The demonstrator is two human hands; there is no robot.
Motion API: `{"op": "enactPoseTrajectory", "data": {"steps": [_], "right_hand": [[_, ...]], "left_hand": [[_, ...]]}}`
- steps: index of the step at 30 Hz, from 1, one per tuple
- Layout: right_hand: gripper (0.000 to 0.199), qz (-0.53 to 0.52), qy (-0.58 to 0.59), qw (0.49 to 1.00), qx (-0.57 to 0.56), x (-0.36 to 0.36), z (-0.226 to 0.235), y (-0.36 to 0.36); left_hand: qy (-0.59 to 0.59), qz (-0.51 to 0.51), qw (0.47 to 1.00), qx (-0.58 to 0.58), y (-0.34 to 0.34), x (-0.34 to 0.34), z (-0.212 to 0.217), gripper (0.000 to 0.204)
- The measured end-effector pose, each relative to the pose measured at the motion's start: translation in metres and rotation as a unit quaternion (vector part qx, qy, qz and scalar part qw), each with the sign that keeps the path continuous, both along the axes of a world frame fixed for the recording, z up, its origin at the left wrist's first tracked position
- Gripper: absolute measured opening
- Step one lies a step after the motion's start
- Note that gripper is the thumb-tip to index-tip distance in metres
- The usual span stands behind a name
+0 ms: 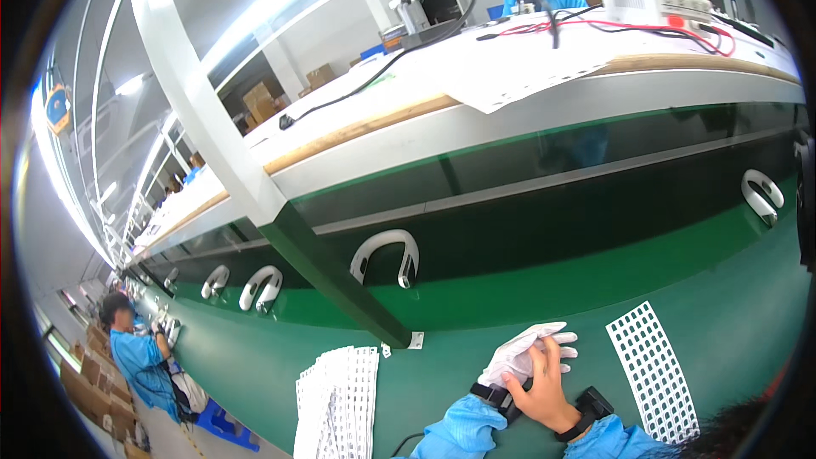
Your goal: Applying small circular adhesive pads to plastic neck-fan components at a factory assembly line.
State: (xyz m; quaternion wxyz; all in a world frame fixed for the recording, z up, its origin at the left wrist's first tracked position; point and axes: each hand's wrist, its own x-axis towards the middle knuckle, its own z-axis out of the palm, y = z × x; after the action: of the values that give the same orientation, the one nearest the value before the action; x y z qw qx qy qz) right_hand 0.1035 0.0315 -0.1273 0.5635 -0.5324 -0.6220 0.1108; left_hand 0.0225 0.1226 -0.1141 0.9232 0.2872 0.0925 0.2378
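My left hand (520,357) wears a white glove (508,362), its fingers stretched out toward the right above the green work surface. My bare right hand (544,393) lies across it, with thumb and fingers gripping the glove near the palm. Both wrists carry black straps with small dark devices, below which blue sleeves show. Right of my hands lies a white sheet (653,378) with rows of dark rounded cut-outs or stickers; I cannot tell which. Left of them is a loose stack of similar white sheets (336,408).
White U-shaped devices (387,253) stand in a line along the far side of the green bench (450,323); another U-shaped device (762,195) is far right. A metal post (331,280) rises from the bench. Cables and instruments lie on the upper shelf. Co-workers sit left and beyond.
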Motion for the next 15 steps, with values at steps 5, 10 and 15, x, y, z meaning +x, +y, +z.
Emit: {"op": "enactPoseTrajectory", "data": {"steps": [5, 10, 15], "right_hand": [[0.026, 0.008, -0.108, 0.983, 0.150, 0.007, 0.029, 0.001], [0.014, 0.056, -0.108, 0.984, 0.127, 0.001, -0.002, 0.010], [0.011, 0.084, -0.088, 0.987, 0.102, -0.014, 0.001, 0.006]], "left_hand": [[0.252, 0.210, 0.862, 0.386, 0.041, -0.014, 0.075, 0.045], [0.772, 0.265, 0.243, 0.525, 0.164, -0.040, 0.057, 0.047], [0.775, 0.292, 0.252, 0.500, 0.272, -0.138, -0.016, 0.036]]}}
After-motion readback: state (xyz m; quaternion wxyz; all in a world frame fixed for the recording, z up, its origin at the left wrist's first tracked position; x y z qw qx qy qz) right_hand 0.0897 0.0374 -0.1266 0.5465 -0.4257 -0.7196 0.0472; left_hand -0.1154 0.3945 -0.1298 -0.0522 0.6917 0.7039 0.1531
